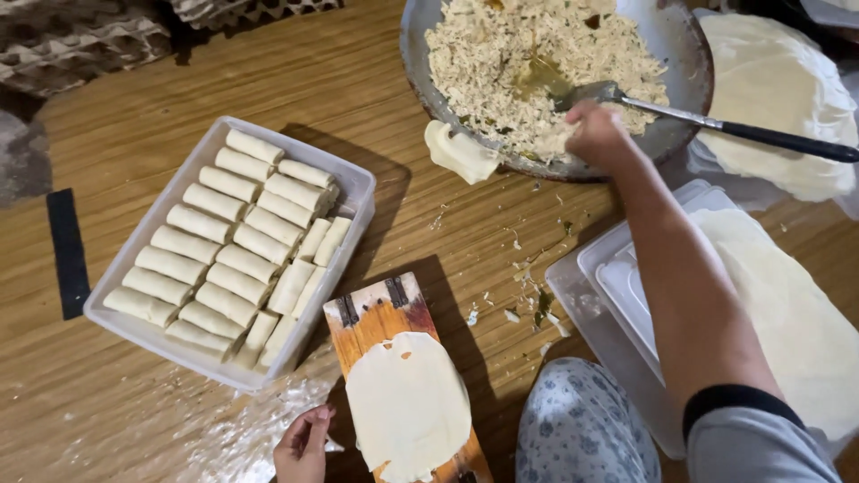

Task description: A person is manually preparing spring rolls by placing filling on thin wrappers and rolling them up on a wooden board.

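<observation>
Right hand point(595, 134) pinches filling point(501, 54) far beyond the board point(385, 322); left hand point(302, 444), loose and empty, rests beside the board's wrapper point(407, 402).

The wooden floor point(376, 98) bears a tray of rolls point(231, 252), a filling pan point(680, 54) and a wooden board point(376, 317).

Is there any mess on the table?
Yes. Small crumbs of filling lie scattered on the wooden table between the big pan and the clear lids. A folded wrapper piece droops beside the pan's rim.
</observation>
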